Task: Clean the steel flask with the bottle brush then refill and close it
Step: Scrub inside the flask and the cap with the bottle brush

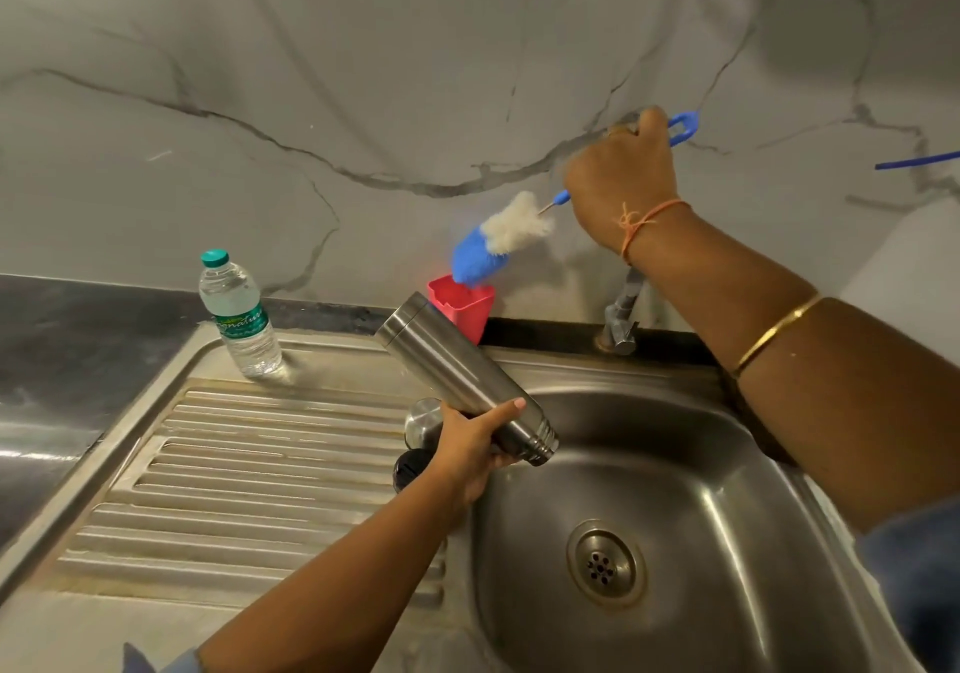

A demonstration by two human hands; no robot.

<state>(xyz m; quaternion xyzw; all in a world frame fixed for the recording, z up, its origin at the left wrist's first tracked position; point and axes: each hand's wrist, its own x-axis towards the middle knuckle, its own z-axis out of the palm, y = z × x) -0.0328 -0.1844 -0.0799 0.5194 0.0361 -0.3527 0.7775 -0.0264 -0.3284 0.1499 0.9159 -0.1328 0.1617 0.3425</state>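
Note:
My left hand (470, 446) grips the steel flask (452, 368) near its open mouth. The flask lies tilted, mouth pointing down over the sink basin (727, 490), base up toward the wall. My right hand (621, 178) holds the bottle brush (501, 238) by its blue handle, up by the wall. The brush's blue and white head hangs just above a red cup (462, 308). Behind my left hand on the drainboard sit the flask's steel cap (423, 417) and a dark stopper (410, 467).
A plastic water bottle (240, 316) with a green cap stands at the back of the ribbed drainboard (249, 464). The tap (621, 319) rises behind the basin, under my right arm. A dark counter (57, 339) lies to the left; a marble wall is behind.

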